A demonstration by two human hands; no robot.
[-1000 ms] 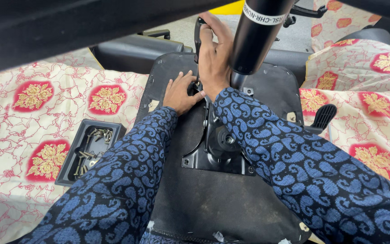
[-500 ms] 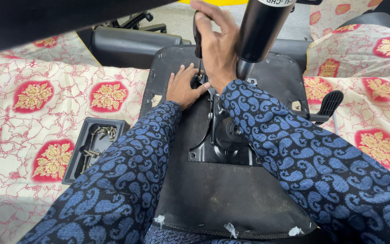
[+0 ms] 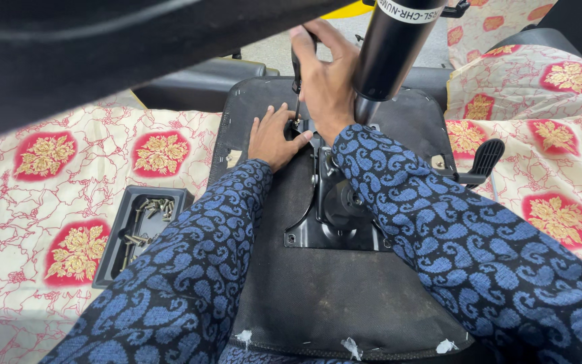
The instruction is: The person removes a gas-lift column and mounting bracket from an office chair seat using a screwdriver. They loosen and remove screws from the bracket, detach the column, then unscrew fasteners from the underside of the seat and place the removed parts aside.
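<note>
On the upturned chair seat [image 3: 318, 296], both hands grip a screwdriver [image 3: 296, 74].

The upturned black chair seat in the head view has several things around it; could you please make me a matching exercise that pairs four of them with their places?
Things:
1. black plastic tray of metal screws
2. black gas-lift cylinder
3. black paddle lever
4. black metal mechanism plate

Places:
A. sticking out past the seat's right edge
B. on the patterned cloth left of the seat
C. flat on the middle of the seat
D. rising towards the camera by the right hand

Pairs: 1-B, 2-D, 3-A, 4-C
</note>
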